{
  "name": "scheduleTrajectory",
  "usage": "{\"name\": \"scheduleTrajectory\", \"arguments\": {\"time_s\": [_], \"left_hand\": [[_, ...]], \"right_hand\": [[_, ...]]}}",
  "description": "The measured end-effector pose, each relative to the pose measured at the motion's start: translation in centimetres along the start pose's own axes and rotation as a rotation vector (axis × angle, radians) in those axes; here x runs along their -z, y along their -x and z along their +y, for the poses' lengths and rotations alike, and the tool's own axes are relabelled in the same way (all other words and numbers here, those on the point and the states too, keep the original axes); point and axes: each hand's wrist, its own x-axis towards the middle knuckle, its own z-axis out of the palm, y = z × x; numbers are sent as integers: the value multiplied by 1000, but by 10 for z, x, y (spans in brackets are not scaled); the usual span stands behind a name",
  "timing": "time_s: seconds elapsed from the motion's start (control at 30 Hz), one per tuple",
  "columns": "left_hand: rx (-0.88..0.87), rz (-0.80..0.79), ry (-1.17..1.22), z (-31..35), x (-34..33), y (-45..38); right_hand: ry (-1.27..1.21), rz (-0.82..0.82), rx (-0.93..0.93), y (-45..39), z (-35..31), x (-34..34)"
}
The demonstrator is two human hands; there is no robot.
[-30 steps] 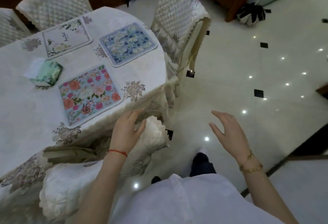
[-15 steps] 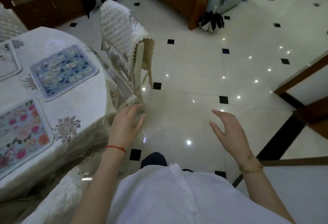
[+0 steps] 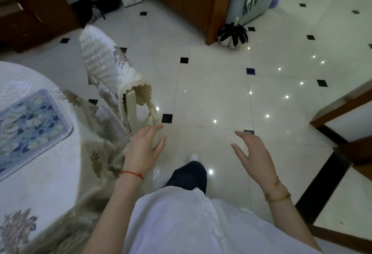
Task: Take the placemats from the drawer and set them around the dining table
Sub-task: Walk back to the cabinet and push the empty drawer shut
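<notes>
The floor fills most of the view, pale tile with small black insets. At the left edge stands the bench under a floral cloth, with a covered chair pushed against its far right edge. One blue placemat lies flat near the bench's right edge; whether others are laid cannot be seen. Both hands hang over the floor: the left hand and right hand have loose, spread fingers and hold nothing. So at least one mat is set, and more fetching from the drawer seems likely.
</notes>
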Motion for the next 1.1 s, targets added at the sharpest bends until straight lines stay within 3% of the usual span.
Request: {"name": "scheduleTrajectory", "arguments": {"time_s": [0.27, 0.77, 1.1], "left_hand": [[7, 49, 28, 2, 5, -191], [172, 190, -56, -82, 12, -453], [493, 371, -44, -139, 57, -628]], "right_hand": [[-7, 61, 68, -207, -1, 17], [-12, -120, 220, -558, -18, -39], [30, -268, 517, -838, -105, -88]]}}
